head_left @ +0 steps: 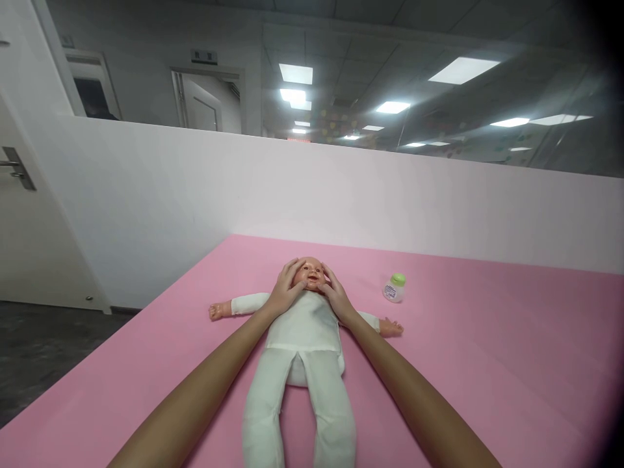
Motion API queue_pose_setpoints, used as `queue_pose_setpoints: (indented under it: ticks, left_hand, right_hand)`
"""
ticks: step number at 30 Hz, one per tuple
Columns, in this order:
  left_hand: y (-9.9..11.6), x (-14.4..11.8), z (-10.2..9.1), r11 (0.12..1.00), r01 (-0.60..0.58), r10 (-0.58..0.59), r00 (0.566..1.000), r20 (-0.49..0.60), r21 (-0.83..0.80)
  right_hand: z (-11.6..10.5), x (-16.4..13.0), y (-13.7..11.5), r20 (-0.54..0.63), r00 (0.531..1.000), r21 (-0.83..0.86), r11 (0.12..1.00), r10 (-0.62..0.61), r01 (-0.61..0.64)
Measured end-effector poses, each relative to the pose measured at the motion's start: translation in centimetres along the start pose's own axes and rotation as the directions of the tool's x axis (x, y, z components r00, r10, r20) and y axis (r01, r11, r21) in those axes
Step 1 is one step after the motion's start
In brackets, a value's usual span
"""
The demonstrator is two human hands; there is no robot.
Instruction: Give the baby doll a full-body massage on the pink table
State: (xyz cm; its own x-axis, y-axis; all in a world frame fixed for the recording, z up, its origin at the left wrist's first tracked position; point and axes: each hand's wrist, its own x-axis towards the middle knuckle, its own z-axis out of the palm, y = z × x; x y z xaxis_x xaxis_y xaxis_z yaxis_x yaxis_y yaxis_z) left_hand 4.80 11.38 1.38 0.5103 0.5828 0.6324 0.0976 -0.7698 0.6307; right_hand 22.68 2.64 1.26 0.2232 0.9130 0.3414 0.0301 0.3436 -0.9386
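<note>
doll's head [309,274] lies between left hand [285,289] and right hand [335,294], both touching.

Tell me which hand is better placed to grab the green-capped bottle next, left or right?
Right, probably. The right hand rests on the doll's cheek on the side where the bottle lies on the pink mat. The left hand would have to cross over the doll's head.
</note>
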Motion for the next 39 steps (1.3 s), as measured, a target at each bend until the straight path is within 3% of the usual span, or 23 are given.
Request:
queue_pose_setpoints:
  ticks: [9,39]
  left_hand:
    - [0.31,-0.1,0.12,1.0,-0.004,0.005,1.0,-0.024,0.027]
    - [0.25,-0.2,0.22,1.0,0.008,-0.007,1.0,-0.027,0.011]
  right_hand:
    - [-0.23,0.08,0.36,0.0,0.999,-0.054,0.997,-0.046,0.046]
    - [-0.28,0.15,0.5,0.007,0.999,-0.045,0.998,-0.038,0.038]
